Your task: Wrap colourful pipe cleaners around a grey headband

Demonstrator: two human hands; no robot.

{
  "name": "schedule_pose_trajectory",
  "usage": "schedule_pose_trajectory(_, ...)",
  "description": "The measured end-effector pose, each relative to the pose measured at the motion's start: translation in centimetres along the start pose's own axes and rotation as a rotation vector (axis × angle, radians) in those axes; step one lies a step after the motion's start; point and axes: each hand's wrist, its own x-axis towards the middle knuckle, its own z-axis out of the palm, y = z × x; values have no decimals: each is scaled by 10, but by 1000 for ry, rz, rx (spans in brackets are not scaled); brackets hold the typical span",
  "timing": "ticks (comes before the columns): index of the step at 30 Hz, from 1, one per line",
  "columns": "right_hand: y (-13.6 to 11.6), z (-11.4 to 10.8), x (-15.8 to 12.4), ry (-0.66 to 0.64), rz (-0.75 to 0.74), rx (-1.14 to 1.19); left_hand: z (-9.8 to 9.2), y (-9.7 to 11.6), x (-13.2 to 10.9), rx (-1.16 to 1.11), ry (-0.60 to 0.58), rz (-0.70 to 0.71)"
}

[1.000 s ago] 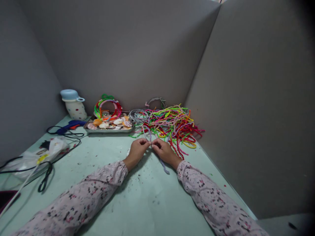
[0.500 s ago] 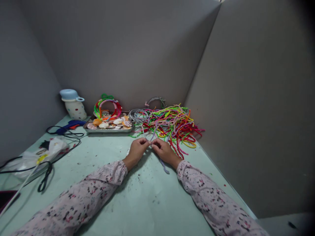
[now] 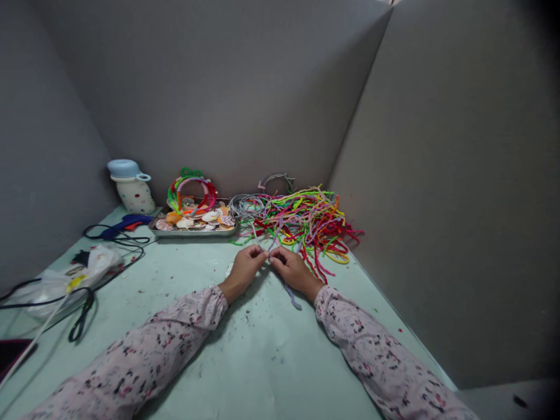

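L hand [image 3: 243, 269] & R hand [image 3: 294, 270], fingers narrow, pinch lilac strand [image 3: 292, 297] btwn them, approx. above table [image 3: 262, 361]; multicol. strand pile [image 3: 310, 216] 1 o'clock, shell tray [image 3: 195, 234] 10 o'clock.

near worktop [image 3: 258, 364] offers passage up to left hand [image 3: 245, 270] and right hand [image 3: 291, 269]. beyond, tray [image 3: 192, 234] and fuzzy stems [image 3: 310, 213] bar the way, any gap hard to judge.
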Motion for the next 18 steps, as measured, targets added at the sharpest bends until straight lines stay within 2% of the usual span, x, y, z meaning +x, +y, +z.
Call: schedule_pose_trajectory(18, 3, 2, 1, 7, 4, -21, -1, 0, 0, -6, -38, 0)
